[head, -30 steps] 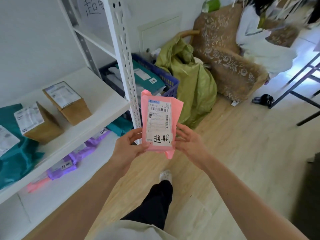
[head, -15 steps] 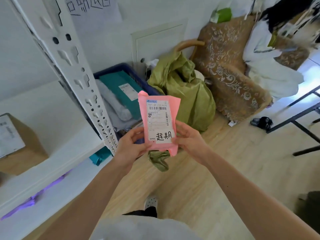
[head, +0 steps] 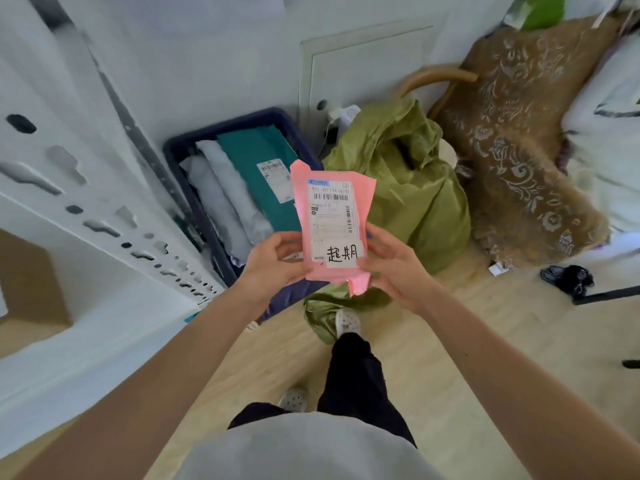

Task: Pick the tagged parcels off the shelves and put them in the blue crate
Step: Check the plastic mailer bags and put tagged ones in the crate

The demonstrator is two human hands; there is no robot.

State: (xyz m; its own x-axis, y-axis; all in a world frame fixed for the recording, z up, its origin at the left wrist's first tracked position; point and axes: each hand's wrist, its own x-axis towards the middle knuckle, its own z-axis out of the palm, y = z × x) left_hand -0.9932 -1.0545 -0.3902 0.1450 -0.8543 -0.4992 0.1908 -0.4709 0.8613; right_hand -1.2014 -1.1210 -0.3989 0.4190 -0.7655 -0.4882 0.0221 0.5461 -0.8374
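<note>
A pink parcel (head: 332,223) with a white shipping label and a handwritten tag stands upright in front of me. My left hand (head: 273,265) pinches its lower left edge and my right hand (head: 394,268) grips its lower right edge. Just behind the parcel, on the floor, sits the blue crate (head: 194,147). Inside it lie a teal parcel (head: 256,168) with a label and two grey-white parcels (head: 225,199). The crate's near end is hidden behind my left hand and the pink parcel.
A white perforated shelf post (head: 104,188) slants across the left, with a cardboard box (head: 31,285) on the shelf beside it. A green sack (head: 405,181) stands right of the crate, next to a brown patterned armchair (head: 519,150). Wooden floor lies underfoot.
I have walked past the shelf toward the crate, which now lies directly behind the pink parcel. Both hands keep the same hold on the parcel.
</note>
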